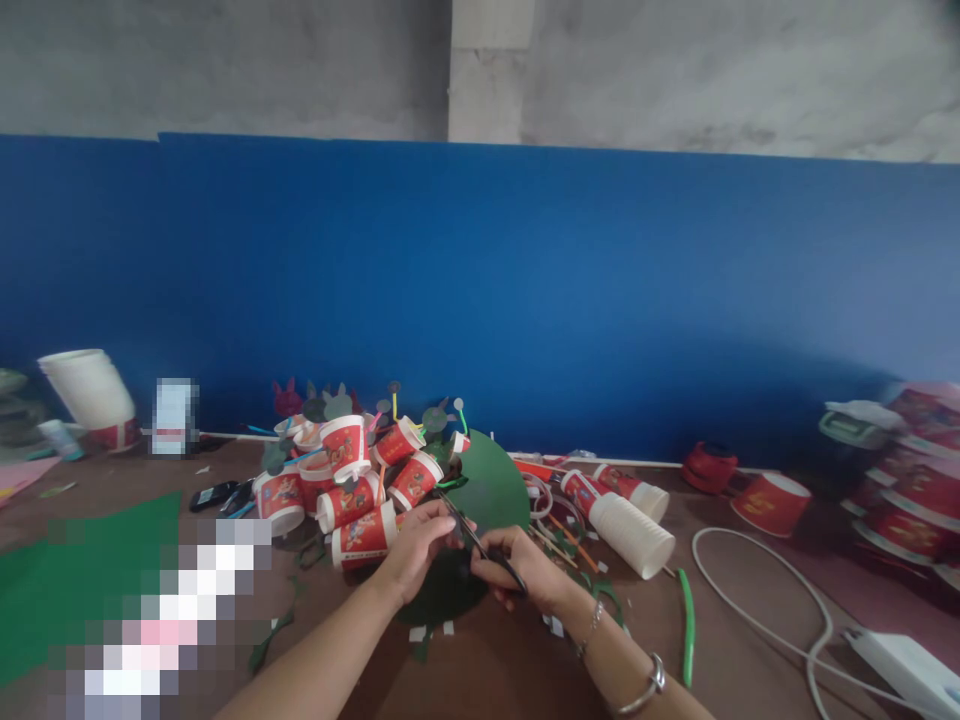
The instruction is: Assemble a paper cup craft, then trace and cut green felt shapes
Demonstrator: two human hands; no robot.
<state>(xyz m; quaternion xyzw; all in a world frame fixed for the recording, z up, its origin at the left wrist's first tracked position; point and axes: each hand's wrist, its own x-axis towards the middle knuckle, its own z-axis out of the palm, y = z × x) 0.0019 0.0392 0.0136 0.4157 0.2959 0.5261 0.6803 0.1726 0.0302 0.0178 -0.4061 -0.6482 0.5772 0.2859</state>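
Observation:
My right hand (504, 565) is closed round the dark handles of a pair of scissors (466, 525), whose blades point up and to the left. My left hand (421, 550) pinches a small dark paper piece (452, 540) beside the blades; its exact shape is hard to make out. Both hands are over a dark green round sheet (491, 490), which they partly cover. Just left of my left hand lies a pile of red printed paper cups (365, 535), several with pipe cleaners and animal-shaped cutouts attached.
A stack of white-ribbed cups (634, 535) lies on the right, near a green pipe cleaner (686, 625). A white cable (757, 570) loops towards a power strip (907, 665). Green sheet material (90, 570) covers the left side. A blue wall panel (480, 290) stands behind.

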